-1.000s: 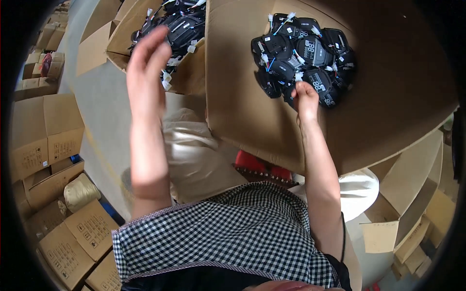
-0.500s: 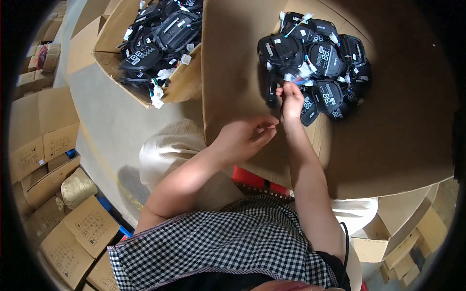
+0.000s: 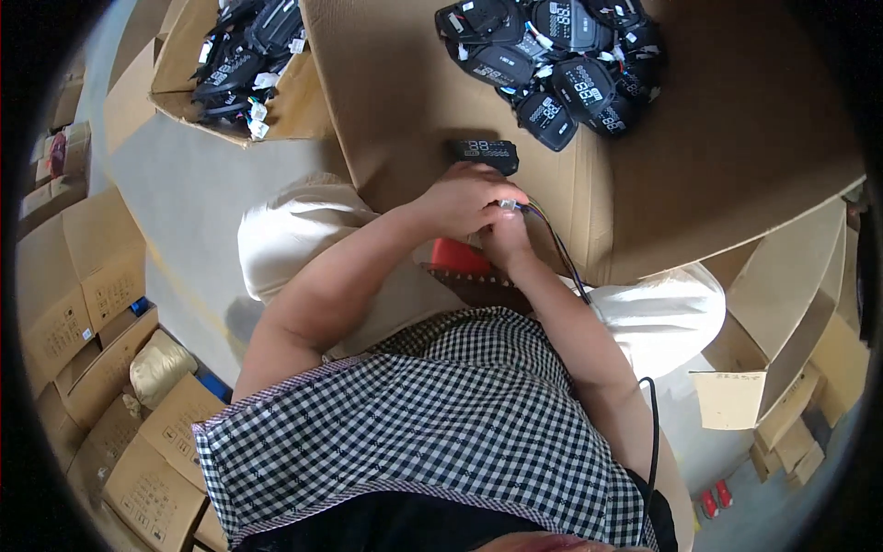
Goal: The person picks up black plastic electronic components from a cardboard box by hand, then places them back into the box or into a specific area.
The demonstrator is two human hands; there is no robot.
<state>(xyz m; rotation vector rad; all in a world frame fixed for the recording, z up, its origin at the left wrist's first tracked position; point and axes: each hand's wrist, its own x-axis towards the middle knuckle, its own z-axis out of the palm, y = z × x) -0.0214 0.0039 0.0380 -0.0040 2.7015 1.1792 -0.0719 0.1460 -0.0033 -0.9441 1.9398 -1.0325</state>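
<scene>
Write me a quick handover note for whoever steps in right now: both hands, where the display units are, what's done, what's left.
Left hand and right hand meet at the cardboard sheet's near edge, fingers on a white connector with coloured wires.
One black display unit lies just beyond the hands, apart from the pile.
Pile of display units sits further back on the sheet; more fill the open box on the left.
Done: one unit singled out.
Left: seemingly the pile and the box.

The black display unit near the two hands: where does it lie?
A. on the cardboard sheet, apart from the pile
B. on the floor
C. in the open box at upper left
A: the black display unit lies on the cardboard sheet, below the pile of units.
</scene>
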